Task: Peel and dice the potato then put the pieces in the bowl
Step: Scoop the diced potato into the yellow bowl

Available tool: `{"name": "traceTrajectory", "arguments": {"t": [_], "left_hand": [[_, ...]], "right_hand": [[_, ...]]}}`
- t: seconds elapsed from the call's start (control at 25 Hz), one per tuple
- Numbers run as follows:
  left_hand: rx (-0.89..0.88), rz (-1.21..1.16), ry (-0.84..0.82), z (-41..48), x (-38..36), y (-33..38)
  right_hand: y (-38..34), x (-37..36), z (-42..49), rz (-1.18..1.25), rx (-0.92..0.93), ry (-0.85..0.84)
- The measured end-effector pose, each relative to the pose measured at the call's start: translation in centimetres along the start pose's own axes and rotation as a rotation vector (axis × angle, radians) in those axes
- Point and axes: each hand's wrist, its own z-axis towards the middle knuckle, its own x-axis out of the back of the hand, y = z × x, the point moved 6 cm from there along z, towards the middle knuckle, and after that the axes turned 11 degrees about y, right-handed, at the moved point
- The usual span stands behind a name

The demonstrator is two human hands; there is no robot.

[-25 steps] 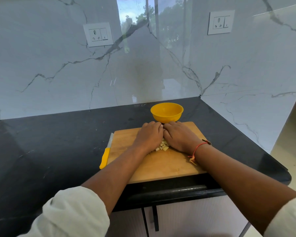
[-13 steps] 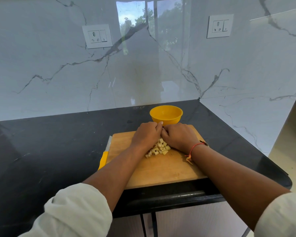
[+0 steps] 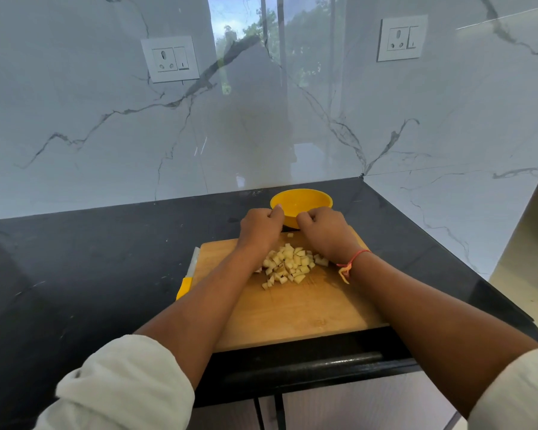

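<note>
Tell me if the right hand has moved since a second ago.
Yes: the right hand went forward off the potato pieces, to the bowl and its near rim.

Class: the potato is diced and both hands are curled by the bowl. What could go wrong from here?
1. Spills: left hand and right hand hover by the bowl, contents hidden; dice could fall short, like the stray piece at the far edge of the board.
2. The knife lies along the board's left edge beside the left forearm, which might knock it.
</note>
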Motion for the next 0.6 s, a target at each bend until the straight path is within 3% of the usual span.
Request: {"name": "traceTrajectory", "arguments": {"t": [0.32, 0.6], "left_hand": [[0.409, -0.402, 0.002, 0.4, 0.2, 0.6], [0.569, -0.767, 0.021, 3.5, -2.3, 4.0]], "right_hand": [[1.7, 0.7, 1.6, 0.573, -0.318, 0.095], [-0.5, 0.6, 5.0, 0.857, -0.531, 0.157]]}}
